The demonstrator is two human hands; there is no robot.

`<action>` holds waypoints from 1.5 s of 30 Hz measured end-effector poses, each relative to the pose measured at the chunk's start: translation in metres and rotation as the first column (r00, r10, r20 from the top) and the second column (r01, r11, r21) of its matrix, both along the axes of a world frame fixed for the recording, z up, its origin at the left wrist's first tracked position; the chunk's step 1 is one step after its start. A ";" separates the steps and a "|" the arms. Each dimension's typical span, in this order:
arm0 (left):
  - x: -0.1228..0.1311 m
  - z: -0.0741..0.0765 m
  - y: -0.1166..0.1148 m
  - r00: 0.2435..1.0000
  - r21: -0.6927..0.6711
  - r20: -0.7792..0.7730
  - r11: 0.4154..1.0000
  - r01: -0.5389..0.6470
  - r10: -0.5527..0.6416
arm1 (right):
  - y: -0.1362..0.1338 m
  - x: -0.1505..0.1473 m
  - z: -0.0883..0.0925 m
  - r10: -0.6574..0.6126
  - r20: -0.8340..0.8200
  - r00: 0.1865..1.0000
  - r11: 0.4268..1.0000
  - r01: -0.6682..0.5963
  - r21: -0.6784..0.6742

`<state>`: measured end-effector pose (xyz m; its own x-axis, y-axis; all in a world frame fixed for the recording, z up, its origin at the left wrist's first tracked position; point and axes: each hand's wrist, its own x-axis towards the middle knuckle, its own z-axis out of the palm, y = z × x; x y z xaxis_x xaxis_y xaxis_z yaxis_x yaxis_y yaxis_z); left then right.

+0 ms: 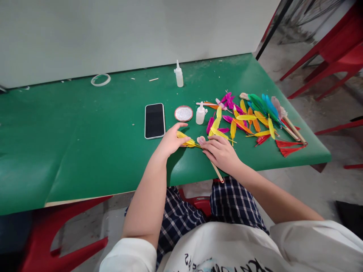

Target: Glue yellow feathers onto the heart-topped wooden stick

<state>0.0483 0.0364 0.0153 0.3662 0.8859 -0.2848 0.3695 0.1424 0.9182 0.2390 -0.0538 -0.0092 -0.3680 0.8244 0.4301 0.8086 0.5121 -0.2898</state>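
My left hand point(172, 140) curves around yellow feathers point(190, 142), the thumb lying over them and the index finger stretched above. Their quills point right, toward my right hand point(222, 154). That hand is closed over the upper part of a thin wooden stick point(217, 172), whose lower end slants toward the table's front edge. At my right fingertips lies a small pale pink piece point(201, 140); whether it is joined to the stick is hidden. Just beyond my hands stand a small white squeeze bottle point(200, 114) and a round red-rimmed dish point(183, 113) with something whitish in it.
Loose coloured feathers point(246, 118) spread over the right of the green table point(85, 143). Feathered sticks with a red tassel point(286, 147) lie near its right end. A phone point(154, 121), another squeeze bottle point(179, 76) and a tape roll point(100, 79) lie farther left and back.
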 end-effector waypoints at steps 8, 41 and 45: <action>0.000 0.002 -0.001 1.000 -0.018 -0.007 1.000 -0.005 0.005 | 0.001 0.000 -0.004 -0.009 -0.026 1.000 0.999 0.009 0.031; -0.026 -0.001 0.009 0.995 0.089 -0.060 0.993 -0.073 0.078 | 0.001 0.000 -0.002 0.026 0.040 0.999 0.994 -0.030 0.105; -0.036 0.010 0.010 0.975 0.146 -0.065 0.968 -0.203 0.215 | 0.001 -0.001 -0.001 0.024 0.039 0.999 0.996 -0.027 0.081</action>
<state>0.0120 0.0461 0.0251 0.1499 0.9731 -0.1751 0.4177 0.0982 0.9032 0.2384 -0.0527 -0.0099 -0.4054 0.7777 0.4805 0.8048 0.5529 -0.2160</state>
